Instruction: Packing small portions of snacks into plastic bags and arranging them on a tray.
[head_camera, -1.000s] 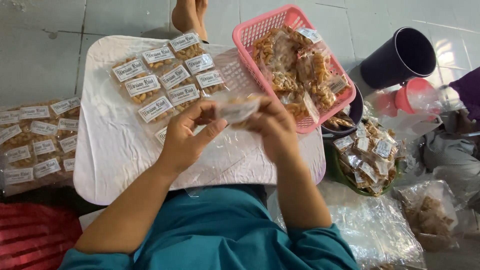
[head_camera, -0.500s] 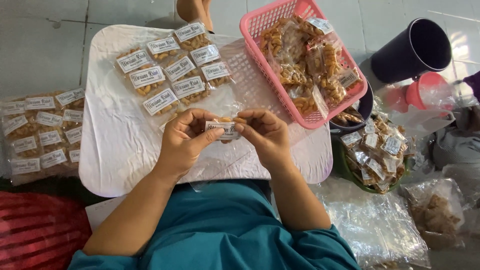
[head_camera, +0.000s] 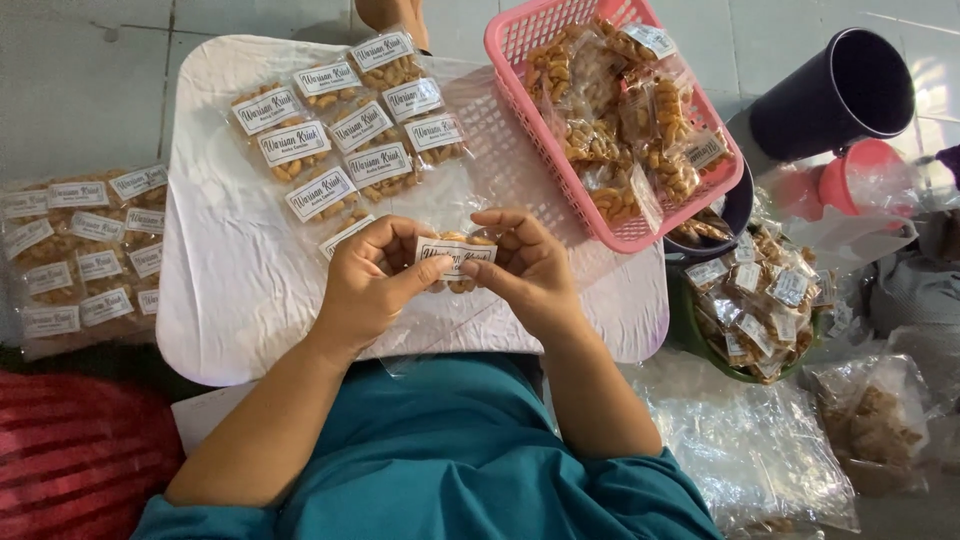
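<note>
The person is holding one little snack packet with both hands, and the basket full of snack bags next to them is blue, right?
Not quite. The basket is pink, not blue, as the head view shows. The rest is right: the left hand and the right hand both hold one small snack packet, and the basket beside them is full of snack bags.

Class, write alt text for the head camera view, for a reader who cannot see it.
A person's left hand and right hand together hold a small labelled snack packet above a white tray. Finished packets lie in rows on the tray, and a pink basket of snack bags stands at its right.
</note>
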